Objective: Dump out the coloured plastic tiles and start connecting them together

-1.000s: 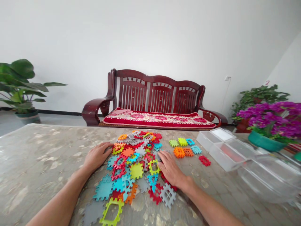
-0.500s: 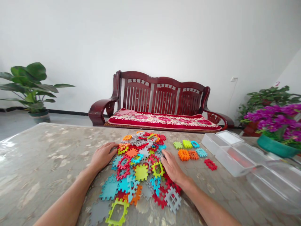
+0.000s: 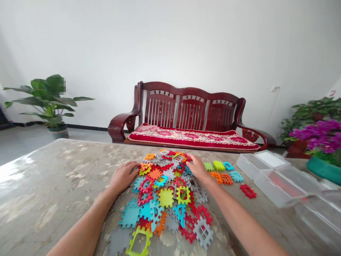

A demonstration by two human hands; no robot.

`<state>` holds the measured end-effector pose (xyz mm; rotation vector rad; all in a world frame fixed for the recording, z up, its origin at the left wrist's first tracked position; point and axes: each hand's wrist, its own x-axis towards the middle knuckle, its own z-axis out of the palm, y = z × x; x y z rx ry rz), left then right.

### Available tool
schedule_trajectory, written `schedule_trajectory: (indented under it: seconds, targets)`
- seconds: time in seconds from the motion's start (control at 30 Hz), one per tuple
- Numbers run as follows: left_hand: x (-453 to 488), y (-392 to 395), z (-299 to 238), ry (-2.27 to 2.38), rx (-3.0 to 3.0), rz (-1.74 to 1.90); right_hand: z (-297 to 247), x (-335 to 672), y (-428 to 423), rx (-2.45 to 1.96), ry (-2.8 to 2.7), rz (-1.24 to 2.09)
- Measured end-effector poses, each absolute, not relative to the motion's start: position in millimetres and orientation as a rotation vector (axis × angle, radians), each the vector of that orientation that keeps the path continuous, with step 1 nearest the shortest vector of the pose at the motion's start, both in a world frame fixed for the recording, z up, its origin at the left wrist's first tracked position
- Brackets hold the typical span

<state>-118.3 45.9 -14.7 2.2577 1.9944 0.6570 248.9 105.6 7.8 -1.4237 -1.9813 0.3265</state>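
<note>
A heap of colourful interlocking plastic tiles (image 3: 166, 197) with notched edges spreads over the middle of the table. Some have window or arch cut-outs. Along the heap's left side rests my left hand (image 3: 124, 175), its fingers stretched out beside the tiles and holding nothing. My right hand (image 3: 197, 167) is at the far right edge of the heap, close to red and grey tiles. Its fingers are loosely extended, the tips partly out of sight, and no tile shows in its grasp. Nearest me lie a green frame tile (image 3: 139, 241) and a grey window tile (image 3: 203, 232).
Right of the heap lie small groups of green, orange and blue tiles and a red tile (image 3: 248, 191). Clear plastic boxes (image 3: 277, 192) and purple flowers (image 3: 319, 134) stand farther right. Behind the table (image 3: 66, 185) is a wooden bench (image 3: 191, 110).
My right hand has moved away from me along the heap's right side, uncovering grey and red tiles. My left hand stays by the left edge. The view has turned slightly left.
</note>
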Motion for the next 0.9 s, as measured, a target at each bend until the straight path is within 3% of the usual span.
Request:
schedule_trajectory:
  seconds: [0.3,0.67,0.9]
  targets:
    - [-117,44,-12,1.993,2.255,0.665,17,218,126,-1.281,-2.209,0.426]
    - [-119,45,-15,1.986,2.256,0.666,19,237,83,-1.242,-2.222,0.194]
    - [-119,46,-16,1.977,2.257,0.674,15,261,70,-1.293,-2.109,0.307]
